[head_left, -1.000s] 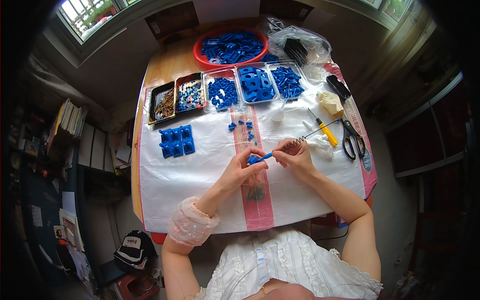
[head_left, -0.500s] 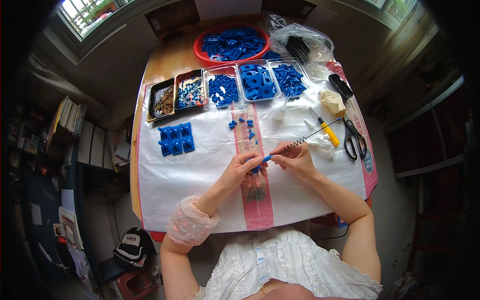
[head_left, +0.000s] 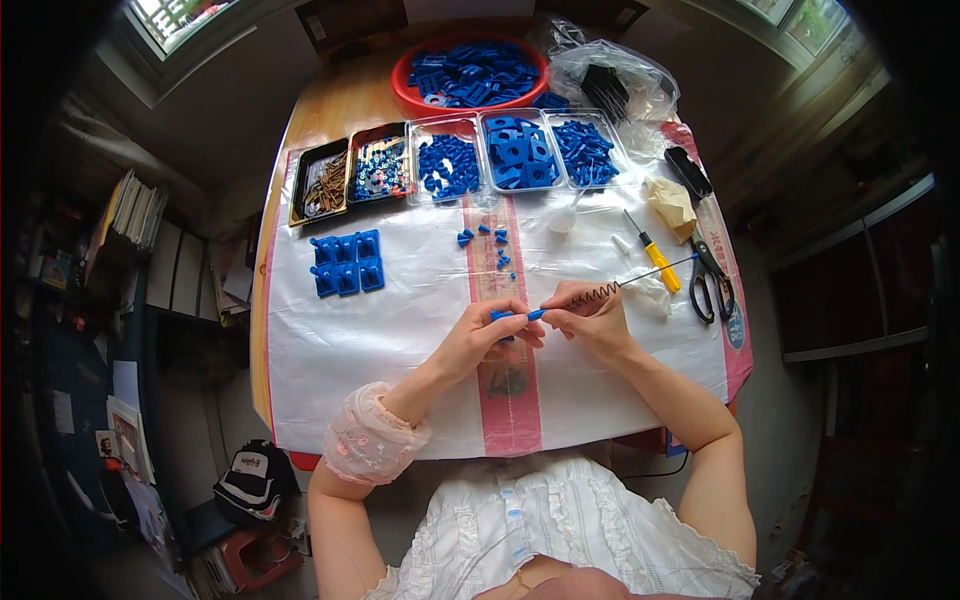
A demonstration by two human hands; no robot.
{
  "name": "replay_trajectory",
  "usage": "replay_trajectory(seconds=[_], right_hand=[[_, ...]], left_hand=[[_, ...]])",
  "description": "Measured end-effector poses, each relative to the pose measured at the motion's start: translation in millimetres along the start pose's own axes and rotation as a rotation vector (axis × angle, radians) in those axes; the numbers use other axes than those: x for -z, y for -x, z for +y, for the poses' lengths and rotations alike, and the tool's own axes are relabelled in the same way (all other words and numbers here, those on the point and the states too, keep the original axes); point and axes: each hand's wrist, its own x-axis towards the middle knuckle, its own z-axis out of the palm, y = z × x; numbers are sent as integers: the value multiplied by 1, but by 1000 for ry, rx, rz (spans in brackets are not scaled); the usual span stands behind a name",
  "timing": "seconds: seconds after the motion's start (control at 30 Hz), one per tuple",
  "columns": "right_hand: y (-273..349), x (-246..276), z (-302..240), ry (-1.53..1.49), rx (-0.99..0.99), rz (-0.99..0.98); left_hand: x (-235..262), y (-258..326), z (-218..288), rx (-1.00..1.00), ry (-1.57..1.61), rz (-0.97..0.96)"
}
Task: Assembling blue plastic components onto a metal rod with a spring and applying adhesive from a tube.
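Near the middle of the table, my left hand [head_left: 476, 335] closes around a small blue plastic part [head_left: 500, 316], mostly hidden by the fingers. Facing it, my right hand [head_left: 594, 326] grips a thin dark rod with a black coiled section [head_left: 598, 293]. The rod slants up to the right and has a small blue tip. Between both sets of fingertips a narrow blue piece [head_left: 536, 314] shows; whether it is fixed to the rod is hidden. Beyond the hands lie several loose small blue pieces [head_left: 465, 237].
Left lies a block of blue assembled parts [head_left: 347, 263]. Behind stand trays of screws [head_left: 326, 190], nuts [head_left: 381, 172] and blue pieces [head_left: 448, 166], and a red basin [head_left: 402, 92]. A yellow-handled screwdriver [head_left: 661, 263] and black scissors [head_left: 704, 285] lie at right.
Both hands keep their grip close together. The rod's far end has swung lower and further right. The blue part in my left hand has turned slightly, and the whole view has shifted a little.
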Motion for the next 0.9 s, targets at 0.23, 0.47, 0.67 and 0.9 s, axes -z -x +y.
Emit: replay_trajectory(seconds=[0.23,0.47,0.67,0.9], right_hand=[[1,-2,0,71,1,-11],[-1,-1,0,62,-9,-31],[-1,1,2,80,24,-52],[0,-2,-1,104,3,-65]], left_hand=[[4,0,-2,-98,-194,29],[3,0,-3,-155,-219,54],[4,0,-5,-169,-245,57],[4,2,-2,-144,-256,53]])
